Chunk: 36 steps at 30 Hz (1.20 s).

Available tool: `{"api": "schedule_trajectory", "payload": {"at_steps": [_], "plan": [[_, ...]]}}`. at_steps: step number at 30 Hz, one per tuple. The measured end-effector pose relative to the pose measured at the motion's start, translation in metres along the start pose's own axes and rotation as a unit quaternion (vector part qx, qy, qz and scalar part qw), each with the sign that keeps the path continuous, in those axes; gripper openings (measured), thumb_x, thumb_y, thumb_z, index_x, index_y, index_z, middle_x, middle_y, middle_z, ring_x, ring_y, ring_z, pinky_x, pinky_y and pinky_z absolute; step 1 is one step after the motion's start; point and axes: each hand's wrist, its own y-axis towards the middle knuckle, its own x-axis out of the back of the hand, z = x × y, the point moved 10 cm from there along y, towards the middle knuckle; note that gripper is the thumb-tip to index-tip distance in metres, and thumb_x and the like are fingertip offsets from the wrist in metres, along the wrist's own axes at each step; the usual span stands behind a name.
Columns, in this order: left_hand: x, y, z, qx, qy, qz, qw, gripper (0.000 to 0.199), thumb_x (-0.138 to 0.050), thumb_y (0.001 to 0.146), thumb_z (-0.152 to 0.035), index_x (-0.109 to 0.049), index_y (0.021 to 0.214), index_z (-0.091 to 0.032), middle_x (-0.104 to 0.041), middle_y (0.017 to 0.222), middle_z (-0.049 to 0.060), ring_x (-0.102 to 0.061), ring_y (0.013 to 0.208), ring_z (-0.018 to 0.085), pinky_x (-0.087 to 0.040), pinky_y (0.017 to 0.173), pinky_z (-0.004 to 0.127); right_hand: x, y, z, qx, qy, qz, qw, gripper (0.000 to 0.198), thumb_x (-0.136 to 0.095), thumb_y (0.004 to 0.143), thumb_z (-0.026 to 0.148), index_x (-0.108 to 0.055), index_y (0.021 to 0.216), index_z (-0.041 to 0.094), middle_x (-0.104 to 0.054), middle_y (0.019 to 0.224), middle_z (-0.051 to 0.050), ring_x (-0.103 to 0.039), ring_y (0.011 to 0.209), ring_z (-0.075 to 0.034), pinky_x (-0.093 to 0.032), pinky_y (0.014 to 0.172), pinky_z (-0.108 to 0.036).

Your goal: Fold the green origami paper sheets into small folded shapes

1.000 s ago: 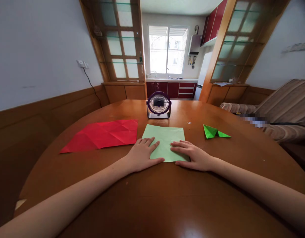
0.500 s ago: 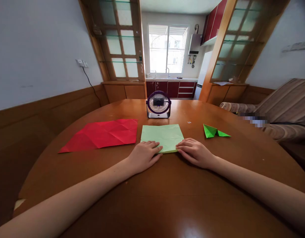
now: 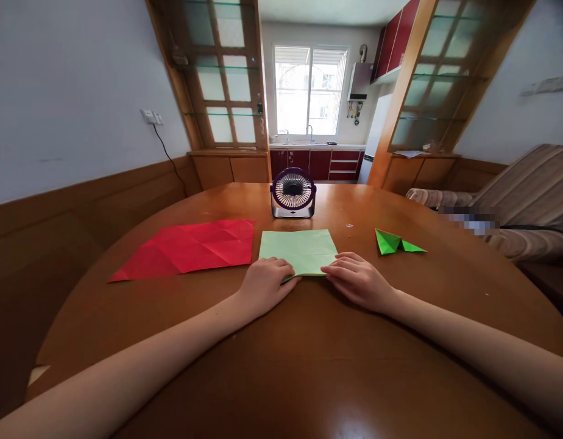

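A sheet of light green paper (image 3: 300, 247) lies on the table in front of me. At its near left corner, my left hand (image 3: 269, 280) is closed on the near edge, fingers over the paper and thumb along the edge. My right hand (image 3: 357, 277) pinches the near right corner, its fingertips resting on the sheet. The near edge looks slightly lifted between the thumbs and fingers. My palms hide both near corners.
Creased red paper (image 3: 194, 247) lies to the left. A folded bright green paper piece (image 3: 393, 242) is on the right. A small fan (image 3: 293, 190) stands beyond the sheet on the wooden table (image 3: 304, 360). An armchair (image 3: 528, 189) is at the far right.
The near edge of the light green paper has shifted slightly away from me. My left fingers have curled more over the edge, and my right hand has moved slightly left.
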Motion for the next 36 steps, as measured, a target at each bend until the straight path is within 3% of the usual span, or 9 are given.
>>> {"api": "schedule_trajectory", "payload": {"at_steps": [6, 10, 14, 19, 24, 29, 36], "plan": [[-0.001, 0.002, 0.010, 0.045, -0.022, 0.009, 0.999, 0.026, -0.052, 0.093, -0.036, -0.072, 0.087, -0.021, -0.072, 0.093, 0.004, -0.064, 0.090, 0.022, -0.048, 0.077, 0.033, 0.003, -0.001, -0.002, -0.005, -0.016, -0.019, 1.000, 0.041, -0.050, 0.093, 0.014, -0.048, 0.133, 0.023, -0.069, 0.103, -0.007, -0.064, 0.092, -0.019, -0.051, 0.093, -0.043], [0.001, 0.001, 0.018, 0.083, -0.055, 0.004, 0.995, 0.020, -0.057, 0.089, -0.035, -0.072, 0.095, -0.024, -0.072, 0.092, 0.003, -0.064, 0.089, 0.022, -0.048, 0.076, 0.032, 0.007, -0.004, -0.007, -0.010, -0.047, -0.030, 0.998, 0.039, -0.049, 0.093, 0.014, -0.054, 0.130, 0.027, -0.066, 0.114, -0.008, -0.061, 0.103, -0.021, -0.052, 0.092, -0.042], [0.001, 0.000, 0.024, 0.107, -0.087, -0.002, 0.990, 0.027, -0.061, 0.085, -0.036, -0.070, 0.107, -0.025, -0.072, 0.099, 0.003, -0.065, 0.091, 0.022, -0.049, 0.079, 0.033, 0.007, -0.006, -0.007, 0.011, -0.082, -0.020, 0.996, 0.038, -0.045, 0.094, 0.013, -0.059, 0.126, 0.028, -0.067, 0.106, -0.007, -0.063, 0.095, -0.020, -0.053, 0.086, -0.039], [-0.002, 0.001, 0.035, 0.115, -0.140, 0.003, 0.983, 0.028, -0.062, 0.083, -0.039, -0.071, 0.105, -0.025, -0.072, 0.105, 0.002, -0.066, 0.097, 0.023, -0.050, 0.082, 0.034, 0.009, -0.006, -0.004, 0.044, -0.117, -0.016, 0.992, 0.036, -0.044, 0.095, 0.013, -0.060, 0.124, 0.026, -0.067, 0.092, -0.006, -0.061, 0.081, -0.018, -0.052, 0.077, -0.036], [0.008, 0.002, 0.046, 0.126, -0.238, -0.005, 0.963, 0.031, -0.063, 0.080, -0.040, -0.071, 0.102, -0.021, -0.073, 0.105, 0.003, -0.066, 0.099, 0.024, -0.051, 0.086, 0.035, 0.013, -0.006, -0.004, 0.049, -0.126, -0.023, 0.991, 0.033, -0.044, 0.095, 0.014, -0.062, 0.120, 0.025, -0.065, 0.087, -0.006, -0.058, 0.077, -0.018, -0.050, 0.073, -0.034], [0.021, 0.001, 0.056, 0.168, -0.285, -0.035, 0.943, 0.037, -0.062, 0.079, -0.044, -0.071, 0.103, -0.018, -0.073, 0.101, 0.006, -0.068, 0.090, 0.025, -0.053, 0.077, 0.035, 0.019, -0.006, -0.004, 0.050, -0.139, -0.059, 0.987, 0.030, -0.048, 0.094, 0.012, -0.063, 0.116, 0.024, -0.065, 0.095, -0.008, -0.059, 0.086, -0.020, -0.050, 0.077, -0.037], [0.014, -0.003, 0.082, 0.231, -0.342, -0.095, 0.906, 0.037, -0.069, 0.071, -0.049, -0.072, 0.087, -0.016, -0.072, 0.083, 0.006, -0.065, 0.077, 0.021, -0.048, 0.066, 0.030, 0.019, -0.005, -0.002, 0.055, -0.140, -0.059, 0.987, 0.026, -0.049, 0.094, 0.012, -0.065, 0.110, 0.023, -0.066, 0.092, -0.007, -0.059, 0.083, -0.018, -0.051, 0.078, -0.036]]}}
